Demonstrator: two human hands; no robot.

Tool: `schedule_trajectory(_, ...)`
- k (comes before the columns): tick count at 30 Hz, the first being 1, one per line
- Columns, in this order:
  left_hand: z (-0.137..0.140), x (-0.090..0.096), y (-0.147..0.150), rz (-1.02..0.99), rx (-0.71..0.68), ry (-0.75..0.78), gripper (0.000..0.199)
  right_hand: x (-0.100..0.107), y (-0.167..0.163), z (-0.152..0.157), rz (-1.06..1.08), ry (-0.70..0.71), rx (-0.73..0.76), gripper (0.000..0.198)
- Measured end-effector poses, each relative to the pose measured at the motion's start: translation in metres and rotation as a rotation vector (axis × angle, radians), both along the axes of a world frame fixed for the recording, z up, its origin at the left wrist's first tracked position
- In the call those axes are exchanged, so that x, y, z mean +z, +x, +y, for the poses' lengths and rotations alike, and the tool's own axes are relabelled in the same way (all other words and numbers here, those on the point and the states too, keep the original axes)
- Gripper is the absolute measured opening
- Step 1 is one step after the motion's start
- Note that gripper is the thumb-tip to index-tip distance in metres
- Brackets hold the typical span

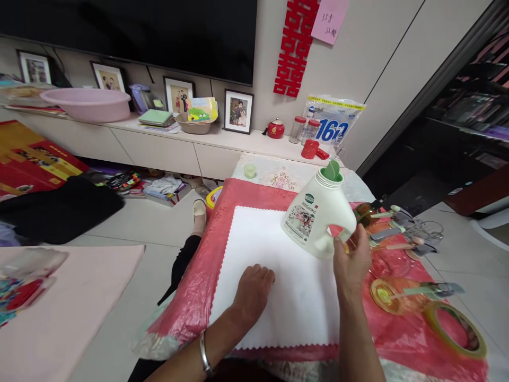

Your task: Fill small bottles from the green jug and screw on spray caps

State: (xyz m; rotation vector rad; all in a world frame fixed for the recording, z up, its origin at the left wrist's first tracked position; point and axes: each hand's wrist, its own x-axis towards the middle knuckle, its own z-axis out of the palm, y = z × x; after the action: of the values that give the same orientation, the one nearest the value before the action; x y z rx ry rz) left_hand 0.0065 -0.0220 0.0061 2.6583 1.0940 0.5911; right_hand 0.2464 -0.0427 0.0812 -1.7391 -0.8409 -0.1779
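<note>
A pale cream detergent jug with a dark round logo and a picture label is on the upper right of a white scallop-edged sheet. Its mouth is uncapped and shows a green spout. My right hand is at the jug's handle, thumb on the near side and fingers at the outer side; part of the grip is hidden. On the middle of the sheet rests my left hand, its fingers curled in with nothing visible in them. A silver bangle circles the left wrist.
Red plastic covers the table under the sheet. To the right lie a tape roll, an amber cup and several handled tools. A small green cap sits at the far edge, before a low cabinet.
</note>
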Motion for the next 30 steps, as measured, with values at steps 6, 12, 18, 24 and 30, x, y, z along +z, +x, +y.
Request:
schedule_trajectory(6, -0.001, 0.002, 0.001, 0.037, 0.002, -0.011, 0.025, -0.008, 0.012, 0.026, 0.298, 0.101, 0.051, 0.052)
schedule_trajectory(12, 0.0, 0.004, 0.002, 0.038, 0.005, -0.032, 0.024, 0.009, 0.005, 0.015, 0.444, 0.21, 0.181, 0.05)
schedule_trajectory(18, 0.0, 0.002, 0.0, 0.026, -0.005, -0.048, 0.023, 0.008, -0.009, -0.002, 0.493, 0.151, 0.274, 0.051)
schedule_trajectory(24, 0.002, -0.001, -0.002, 0.007, -0.015, -0.009, 0.025, -0.009, -0.012, -0.015, 0.416, -0.015, 0.302, 0.05)
schedule_trajectory(30, 0.003, -0.005, -0.003, 0.003, -0.013, 0.014, 0.028, -0.017, -0.017, -0.056, 0.306, -0.105, 0.175, 0.064)
